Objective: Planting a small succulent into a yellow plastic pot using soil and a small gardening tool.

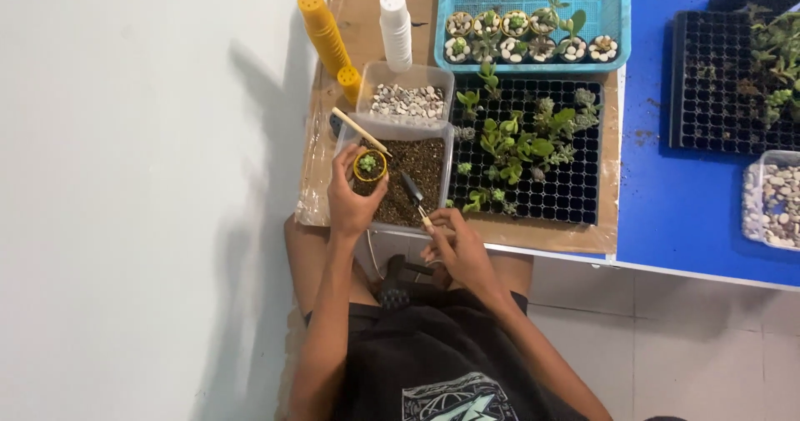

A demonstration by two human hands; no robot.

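Observation:
My left hand (350, 196) holds a small yellow pot (369, 165) with a tiny green succulent in it, over the clear tub of dark soil (412, 175). My right hand (454, 242) grips the wooden handle of a small scoop (413, 192), whose dark blade rests in the soil. A thin wooden stick (360, 131) lies across the tub's far left corner.
A clear tub of pebbles (407, 100) stands behind the soil tub. A black seedling tray (533, 150) with succulents lies to the right, a blue basket (533, 21) of potted plants behind it. Stacks of yellow pots (327, 33) and white pots (395, 27) lie at the back left.

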